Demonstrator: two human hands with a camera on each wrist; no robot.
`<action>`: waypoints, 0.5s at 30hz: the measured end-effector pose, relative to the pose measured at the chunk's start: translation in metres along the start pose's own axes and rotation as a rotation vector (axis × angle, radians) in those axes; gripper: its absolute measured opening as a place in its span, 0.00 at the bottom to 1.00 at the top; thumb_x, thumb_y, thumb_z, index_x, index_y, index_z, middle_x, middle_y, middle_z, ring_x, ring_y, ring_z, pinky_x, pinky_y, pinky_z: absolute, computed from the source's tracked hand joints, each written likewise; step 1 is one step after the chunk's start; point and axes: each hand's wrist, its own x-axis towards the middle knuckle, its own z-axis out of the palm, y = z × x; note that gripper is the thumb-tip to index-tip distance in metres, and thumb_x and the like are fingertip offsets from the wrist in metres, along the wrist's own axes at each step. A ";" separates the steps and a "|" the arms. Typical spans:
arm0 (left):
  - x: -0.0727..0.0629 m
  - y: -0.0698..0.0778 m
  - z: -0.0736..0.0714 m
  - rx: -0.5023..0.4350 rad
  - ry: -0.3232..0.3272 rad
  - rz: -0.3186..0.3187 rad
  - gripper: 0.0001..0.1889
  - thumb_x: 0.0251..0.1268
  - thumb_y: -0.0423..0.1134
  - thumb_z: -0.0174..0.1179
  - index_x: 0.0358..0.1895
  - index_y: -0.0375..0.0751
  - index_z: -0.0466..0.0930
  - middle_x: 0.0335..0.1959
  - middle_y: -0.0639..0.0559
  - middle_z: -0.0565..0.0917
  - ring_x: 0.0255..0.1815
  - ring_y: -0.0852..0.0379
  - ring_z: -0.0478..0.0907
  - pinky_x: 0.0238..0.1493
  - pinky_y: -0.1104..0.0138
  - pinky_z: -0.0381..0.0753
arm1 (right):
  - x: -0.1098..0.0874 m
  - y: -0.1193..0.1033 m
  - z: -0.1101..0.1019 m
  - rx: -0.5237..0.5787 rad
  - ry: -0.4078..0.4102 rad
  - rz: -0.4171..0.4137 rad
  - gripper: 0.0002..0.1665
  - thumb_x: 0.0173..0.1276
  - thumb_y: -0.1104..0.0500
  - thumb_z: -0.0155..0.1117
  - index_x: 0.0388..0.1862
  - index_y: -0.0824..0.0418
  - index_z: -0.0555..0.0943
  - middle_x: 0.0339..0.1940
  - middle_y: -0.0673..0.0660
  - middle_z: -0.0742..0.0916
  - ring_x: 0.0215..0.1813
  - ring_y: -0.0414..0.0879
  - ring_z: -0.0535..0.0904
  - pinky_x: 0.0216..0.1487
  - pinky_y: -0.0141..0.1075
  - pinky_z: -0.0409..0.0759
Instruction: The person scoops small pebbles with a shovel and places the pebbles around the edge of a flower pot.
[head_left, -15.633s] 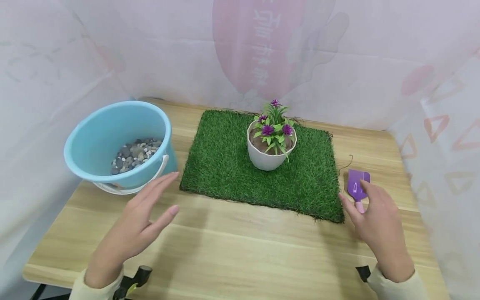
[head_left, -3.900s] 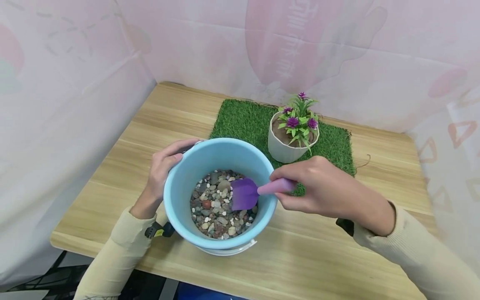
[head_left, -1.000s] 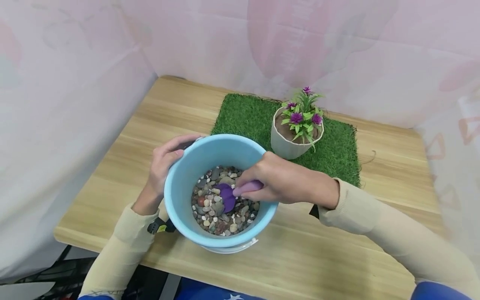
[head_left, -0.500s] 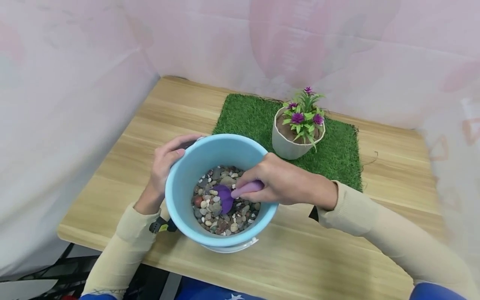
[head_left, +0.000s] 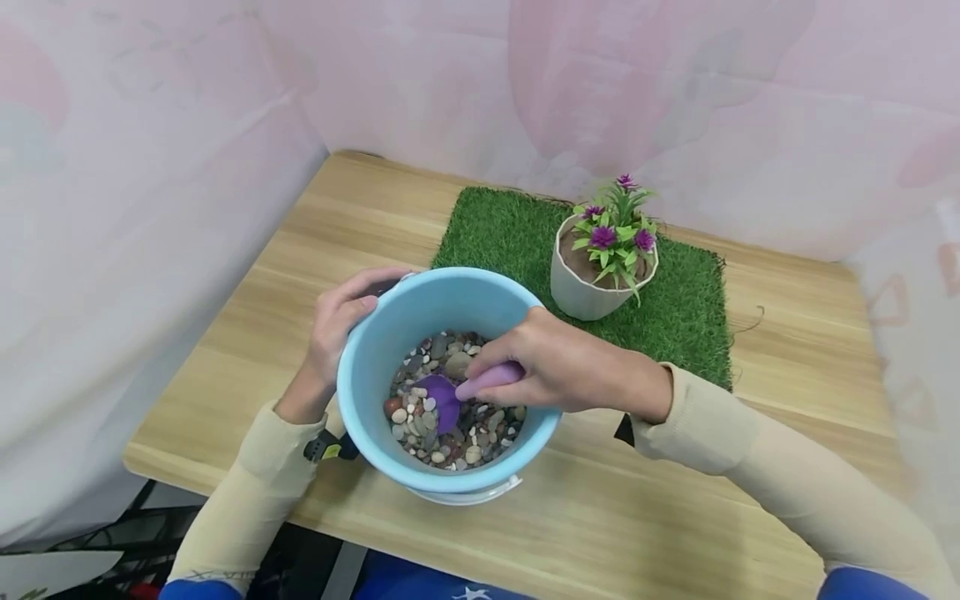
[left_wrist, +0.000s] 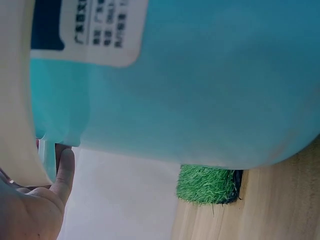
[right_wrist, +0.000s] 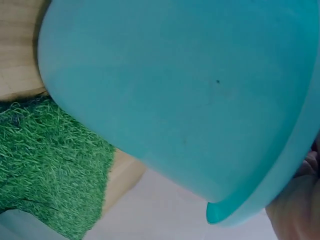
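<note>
Fingers [head_left: 491,356] of the right hand [head_left: 558,362] gripped the scoop [head_left: 442,402] by its handle [head_left: 492,381], blade [head_left: 447,413] pointing left among stones [head_left: 491,423] in the bucket [head_left: 465,302].

There are two hands [head_left: 337,329] [head_left: 558,362], one bucket [head_left: 465,302], one scoop [head_left: 446,406] and one mat [head_left: 501,233]. One pot [head_left: 587,296] carries four flowers [head_left: 603,237].

Purple shovel [head_left: 444,407] tilted among mixed pebbles [head_left: 474,442] inside a light-blue bucket [head_left: 450,302]

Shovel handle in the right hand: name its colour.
The shovel handle is pinkish lilac, paler than the purple blade; the head view shows it best.
</note>
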 end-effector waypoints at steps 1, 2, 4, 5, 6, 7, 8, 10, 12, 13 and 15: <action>0.001 0.000 0.001 -0.003 -0.003 0.000 0.24 0.73 0.29 0.39 0.62 0.19 0.79 0.60 0.44 0.89 0.61 0.51 0.86 0.63 0.65 0.86 | 0.000 0.000 0.000 0.000 -0.001 0.004 0.07 0.72 0.60 0.72 0.44 0.59 0.93 0.38 0.48 0.94 0.36 0.29 0.86 0.43 0.28 0.87; 0.002 0.000 0.001 -0.004 -0.003 -0.001 0.24 0.73 0.29 0.39 0.62 0.18 0.79 0.60 0.44 0.89 0.61 0.51 0.86 0.62 0.65 0.86 | -0.001 0.000 0.000 -0.002 0.001 0.008 0.07 0.72 0.60 0.72 0.44 0.59 0.93 0.38 0.48 0.94 0.36 0.29 0.86 0.44 0.28 0.88; 0.003 0.001 0.002 -0.005 -0.001 -0.004 0.25 0.72 0.29 0.39 0.62 0.18 0.78 0.59 0.46 0.89 0.61 0.52 0.86 0.62 0.66 0.87 | -0.002 0.000 -0.001 -0.001 0.006 0.017 0.07 0.72 0.61 0.72 0.44 0.60 0.93 0.39 0.49 0.94 0.37 0.30 0.87 0.44 0.28 0.88; 0.003 0.001 0.002 -0.005 0.000 -0.006 0.24 0.72 0.29 0.40 0.62 0.18 0.78 0.59 0.47 0.89 0.61 0.53 0.86 0.61 0.66 0.87 | -0.002 0.001 0.000 0.004 0.007 0.020 0.07 0.72 0.61 0.72 0.44 0.60 0.93 0.39 0.49 0.94 0.37 0.30 0.87 0.44 0.28 0.88; 0.003 0.001 0.003 -0.006 0.001 -0.008 0.24 0.73 0.29 0.40 0.62 0.17 0.78 0.59 0.49 0.90 0.61 0.53 0.86 0.61 0.67 0.87 | -0.003 0.001 -0.001 0.008 0.008 0.020 0.07 0.72 0.60 0.72 0.44 0.60 0.93 0.39 0.49 0.94 0.37 0.30 0.87 0.43 0.28 0.88; 0.002 0.001 0.002 -0.002 0.004 -0.010 0.24 0.73 0.30 0.40 0.62 0.18 0.79 0.58 0.50 0.90 0.60 0.54 0.87 0.60 0.67 0.87 | -0.004 0.002 0.000 0.013 0.012 0.018 0.07 0.72 0.60 0.72 0.44 0.59 0.93 0.39 0.49 0.94 0.37 0.30 0.87 0.43 0.28 0.88; 0.002 0.001 0.002 0.003 0.005 -0.013 0.24 0.74 0.30 0.40 0.62 0.18 0.79 0.58 0.51 0.90 0.60 0.54 0.87 0.60 0.67 0.87 | -0.004 0.002 0.000 0.014 0.017 0.016 0.07 0.72 0.60 0.73 0.44 0.59 0.93 0.39 0.48 0.94 0.38 0.31 0.88 0.43 0.28 0.88; 0.001 0.001 0.002 0.005 0.008 -0.014 0.24 0.75 0.31 0.41 0.62 0.19 0.79 0.58 0.51 0.90 0.59 0.54 0.87 0.59 0.67 0.88 | -0.007 0.003 -0.001 0.016 0.034 0.022 0.07 0.70 0.59 0.74 0.44 0.58 0.93 0.38 0.47 0.94 0.39 0.32 0.88 0.42 0.28 0.88; 0.002 0.001 0.002 0.009 0.006 -0.014 0.24 0.75 0.31 0.41 0.62 0.19 0.79 0.58 0.51 0.90 0.60 0.54 0.87 0.60 0.67 0.88 | -0.009 0.004 -0.003 0.032 0.047 0.038 0.07 0.70 0.58 0.75 0.44 0.57 0.93 0.39 0.47 0.94 0.40 0.32 0.89 0.42 0.28 0.89; 0.002 0.002 0.001 0.011 0.005 -0.015 0.24 0.75 0.31 0.41 0.62 0.19 0.79 0.58 0.51 0.90 0.60 0.54 0.87 0.59 0.67 0.88 | -0.010 0.004 -0.004 0.043 0.052 0.047 0.07 0.70 0.58 0.76 0.44 0.56 0.93 0.39 0.46 0.94 0.41 0.32 0.89 0.42 0.29 0.89; 0.002 0.003 0.001 0.016 0.003 -0.016 0.24 0.75 0.31 0.41 0.62 0.20 0.79 0.58 0.51 0.90 0.60 0.54 0.87 0.60 0.67 0.87 | -0.012 0.005 -0.005 0.063 0.055 0.064 0.07 0.70 0.57 0.76 0.45 0.55 0.93 0.39 0.45 0.94 0.42 0.33 0.89 0.42 0.29 0.89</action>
